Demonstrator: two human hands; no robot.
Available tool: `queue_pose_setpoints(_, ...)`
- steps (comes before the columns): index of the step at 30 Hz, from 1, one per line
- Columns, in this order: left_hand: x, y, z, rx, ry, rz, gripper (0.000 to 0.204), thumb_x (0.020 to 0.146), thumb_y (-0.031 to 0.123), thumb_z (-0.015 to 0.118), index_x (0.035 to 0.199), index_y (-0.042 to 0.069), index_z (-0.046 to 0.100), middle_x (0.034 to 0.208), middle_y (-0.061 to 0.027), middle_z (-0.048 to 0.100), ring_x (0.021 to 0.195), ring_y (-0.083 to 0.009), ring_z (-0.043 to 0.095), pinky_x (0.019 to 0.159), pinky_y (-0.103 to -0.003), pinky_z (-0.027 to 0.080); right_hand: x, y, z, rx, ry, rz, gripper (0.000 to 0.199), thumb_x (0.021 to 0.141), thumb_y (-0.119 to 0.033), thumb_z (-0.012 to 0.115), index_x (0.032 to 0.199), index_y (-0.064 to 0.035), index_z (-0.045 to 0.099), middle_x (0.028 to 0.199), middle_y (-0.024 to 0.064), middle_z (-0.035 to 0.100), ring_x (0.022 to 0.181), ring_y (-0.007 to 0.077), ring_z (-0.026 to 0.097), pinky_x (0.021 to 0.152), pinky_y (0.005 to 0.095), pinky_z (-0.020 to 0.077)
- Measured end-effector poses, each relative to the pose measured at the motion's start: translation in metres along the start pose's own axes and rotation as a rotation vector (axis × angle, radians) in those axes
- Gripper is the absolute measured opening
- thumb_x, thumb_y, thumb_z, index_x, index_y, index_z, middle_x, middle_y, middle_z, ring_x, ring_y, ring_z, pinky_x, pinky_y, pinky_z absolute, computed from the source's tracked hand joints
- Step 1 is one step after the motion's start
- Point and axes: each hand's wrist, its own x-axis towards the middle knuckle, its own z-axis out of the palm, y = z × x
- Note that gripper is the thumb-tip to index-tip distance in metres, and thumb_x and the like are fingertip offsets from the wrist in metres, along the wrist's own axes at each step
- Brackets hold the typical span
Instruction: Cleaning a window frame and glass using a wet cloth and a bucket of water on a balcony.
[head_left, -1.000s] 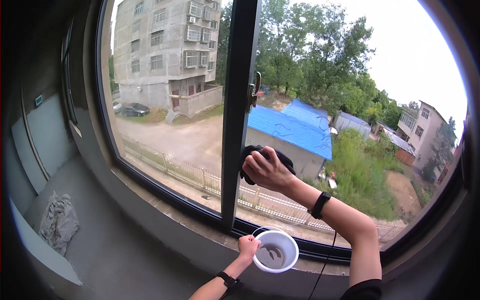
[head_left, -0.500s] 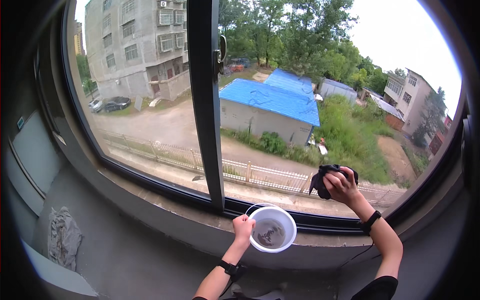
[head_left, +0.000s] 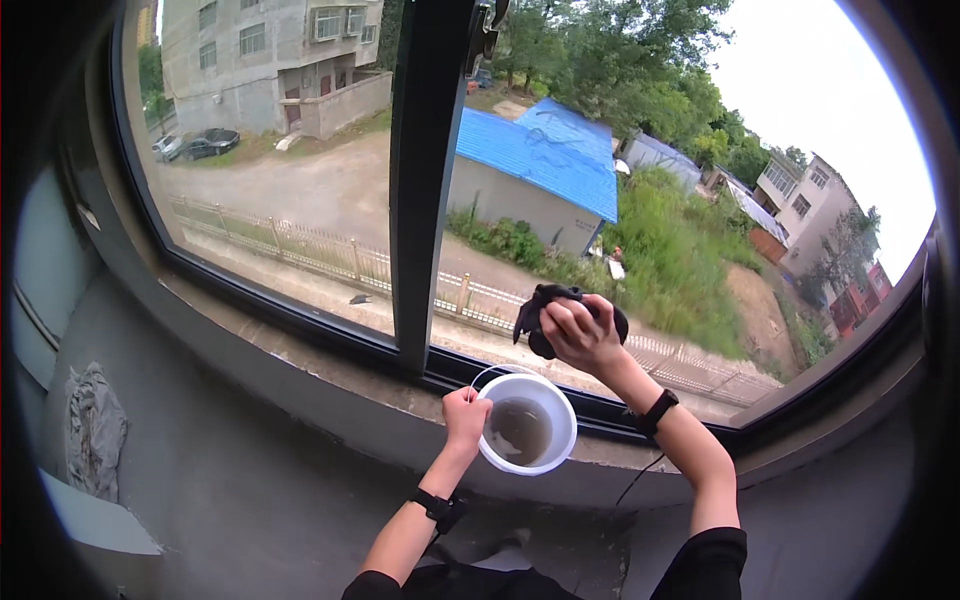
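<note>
My left hand is closed on the rim and thin handle of a white plastic bucket at the window sill. Murky greyish-brown water lies in the bucket. Up and to the right, my right hand grips a bunched black cloth in front of the right window pane. Whether the cloth touches the glass I cannot tell. Both wrists wear black bands.
A dark window frame with a latch divides the two panes. Below runs a concrete sill. A crumpled grey sack lies on the floor at left. A blue-roofed shed stands outside.
My right hand has moved left with the black cloth, closer to the bucket. The view has shifted, and the water in the bucket looks stirred differently.
</note>
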Motion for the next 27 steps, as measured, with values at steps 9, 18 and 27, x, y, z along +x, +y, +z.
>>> queue_pose_setpoints(9,0.002,0.006,-0.001,0.085,-0.020,0.008,0.024,0.061,-0.002,0.059,0.052,0.005,0.038,0.050,0.0015,0.041,0.050,-0.0070,0.039,0.047,-0.026,0.035,0.041,-0.038,0.028,0.074,-0.011,-0.010,0.026,0.078,-0.018,0.062,0.103,-0.0141,0.061,0.109,-0.0009,0.057,0.106,0.0112,0.055,0.097,0.0393,0.0376)
queue_pose_setpoints(18,-0.008,0.010,0.009,0.093,0.006,-0.018,0.023,0.061,-0.003,0.059,0.052,0.005,0.040,0.051,0.0015,0.043,0.050,-0.0067,0.040,0.047,-0.026,0.035,-0.103,-0.005,-0.025,0.129,-0.259,-0.124,0.021,0.083,-0.021,0.061,0.104,-0.0224,0.063,0.120,-0.0080,0.056,0.112,0.0060,0.054,0.109,0.0368,0.0349)
queue_pose_setpoints(27,0.000,0.005,0.007,0.074,0.016,0.008,0.025,0.060,-0.001,0.058,0.051,0.005,0.035,0.048,0.0011,0.038,0.049,-0.0059,0.035,0.045,-0.030,0.029,-0.194,0.022,-0.111,0.100,-0.503,0.180,0.038,0.076,-0.007,0.064,0.113,-0.0131,0.064,0.122,-0.0008,0.057,0.119,0.0153,0.052,0.109,0.0503,0.0292)
